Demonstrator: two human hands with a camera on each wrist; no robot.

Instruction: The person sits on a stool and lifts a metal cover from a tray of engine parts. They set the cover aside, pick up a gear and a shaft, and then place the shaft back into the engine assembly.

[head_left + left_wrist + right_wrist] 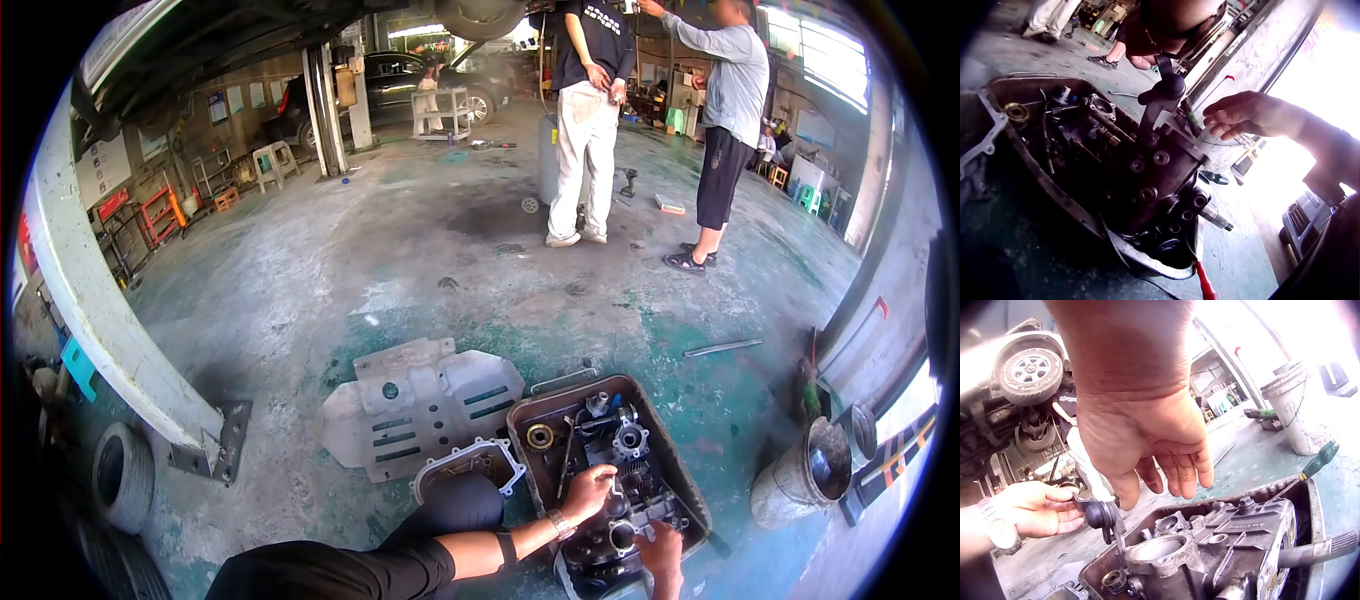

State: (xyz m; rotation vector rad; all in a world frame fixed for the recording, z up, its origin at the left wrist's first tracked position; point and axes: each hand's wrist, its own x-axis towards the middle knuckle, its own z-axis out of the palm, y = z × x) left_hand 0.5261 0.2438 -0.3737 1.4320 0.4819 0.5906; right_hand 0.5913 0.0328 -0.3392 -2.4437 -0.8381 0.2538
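Observation:
My left hand point(590, 492), a watch on its wrist, pinches the end of a dark bent lever point(1099, 514) with a round black knob-like piece on it. This lever rises beside the round opening of a greasy metal gearbox housing point(1229, 537). The housing lies in a brown-rimmed tray point(600, 386) among dark metal parts. My right hand point(1147, 437) hovers over the housing with relaxed fingers and nothing in them. In the left wrist view, its fingers hang near the housing's upper edge. A splined shaft point(1319, 550) sticks out of one housing end.
Left of the tray lie a flanged metal pan point(518, 470) and a slotted metal plate point(430, 415). A bucket point(785, 490) stands to the right. A green-handled screwdriver point(1319, 459) rests at the tray rim. Two people stand ahead; a lift post point(110, 320) rises on the left.

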